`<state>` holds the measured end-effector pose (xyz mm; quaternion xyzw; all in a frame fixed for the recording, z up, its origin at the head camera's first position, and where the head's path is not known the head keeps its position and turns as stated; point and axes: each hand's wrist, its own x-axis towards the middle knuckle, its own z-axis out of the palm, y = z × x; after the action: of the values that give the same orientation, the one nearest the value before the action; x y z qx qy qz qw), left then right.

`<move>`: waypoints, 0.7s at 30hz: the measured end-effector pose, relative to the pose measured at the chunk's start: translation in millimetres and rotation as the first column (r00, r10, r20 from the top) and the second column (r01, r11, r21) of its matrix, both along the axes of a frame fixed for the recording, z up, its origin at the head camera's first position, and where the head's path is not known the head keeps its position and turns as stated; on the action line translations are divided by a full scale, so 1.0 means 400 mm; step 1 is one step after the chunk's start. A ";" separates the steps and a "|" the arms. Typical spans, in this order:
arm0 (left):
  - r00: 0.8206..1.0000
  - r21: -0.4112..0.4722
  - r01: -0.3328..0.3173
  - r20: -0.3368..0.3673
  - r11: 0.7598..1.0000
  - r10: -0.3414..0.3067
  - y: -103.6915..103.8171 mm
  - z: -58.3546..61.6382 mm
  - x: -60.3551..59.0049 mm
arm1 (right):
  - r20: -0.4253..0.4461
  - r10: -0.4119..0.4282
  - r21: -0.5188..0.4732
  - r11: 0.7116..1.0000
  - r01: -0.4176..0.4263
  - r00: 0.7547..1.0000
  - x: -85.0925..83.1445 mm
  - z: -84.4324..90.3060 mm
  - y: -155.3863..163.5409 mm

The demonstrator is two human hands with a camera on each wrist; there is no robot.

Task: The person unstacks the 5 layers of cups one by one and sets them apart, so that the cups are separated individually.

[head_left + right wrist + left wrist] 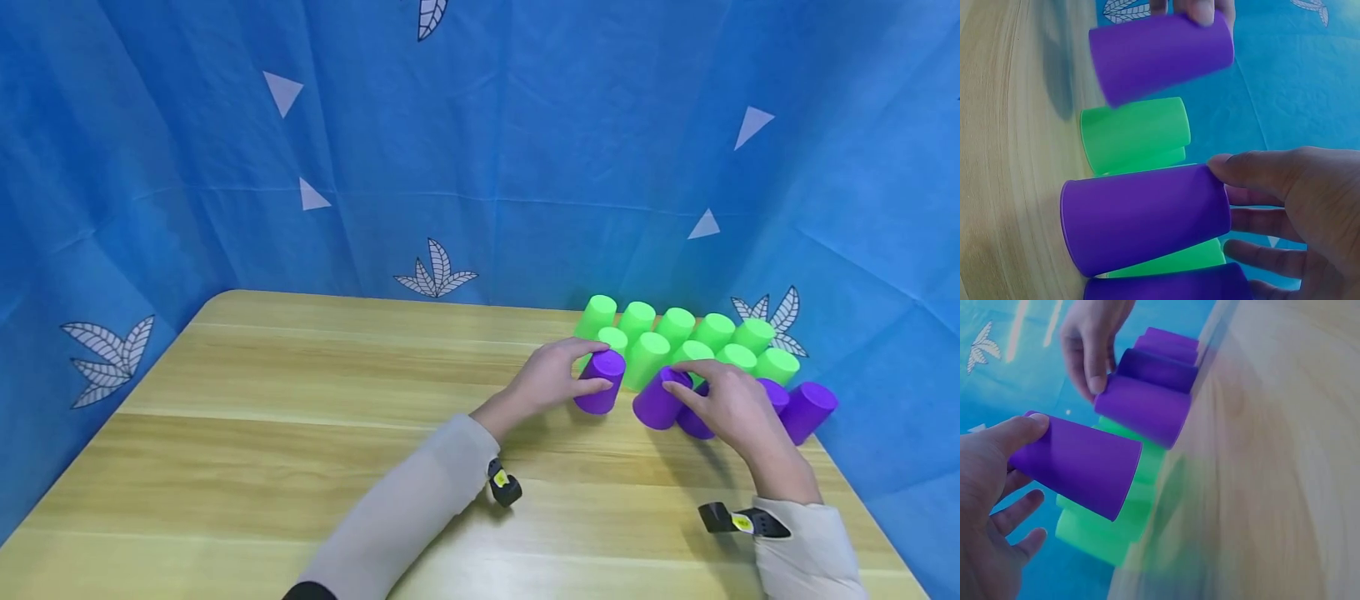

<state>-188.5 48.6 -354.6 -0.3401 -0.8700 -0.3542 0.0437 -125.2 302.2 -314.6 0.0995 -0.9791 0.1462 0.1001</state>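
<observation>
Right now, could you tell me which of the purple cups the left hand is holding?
The left hand holds the leftmost purple cup, standing apart from the other purple cups clustered by the right hand.

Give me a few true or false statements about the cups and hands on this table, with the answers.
1. The left hand grips a purple cup. True.
2. The green cups lie on their sides. False: they stand upside down in rows.
3. The right hand touches another purple cup. True.
4. The purple cups sit behind the green ones. False: they are in front, nearer the person.
5. The table is wood-patterned. True.
6. The backdrop is red. False: it is blue with white leaves and triangles.
</observation>
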 end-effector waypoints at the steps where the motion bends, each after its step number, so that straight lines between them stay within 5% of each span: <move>1: 1.000 -0.015 -0.004 -0.007 1.000 0.004 0.011 0.000 0.002 | 0.003 0.000 0.002 1.000 0.000 1.000 0.000 0.001 0.000; 8: 0.999 -0.099 -0.048 -0.025 0.994 0.046 0.070 -0.014 0.014 | 0.014 -0.006 0.012 1.000 0.005 1.000 0.001 0.003 0.000; 21: 0.990 -0.061 -0.114 -0.085 0.992 0.109 0.117 -0.055 0.023 | 0.009 0.006 0.019 1.000 -0.006 1.000 0.002 0.002 -0.001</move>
<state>-179.2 95.5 -376.6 -0.3062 -0.8965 -0.3081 0.0877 -124.5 301.7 -313.6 0.1026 -0.9806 0.1376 0.0943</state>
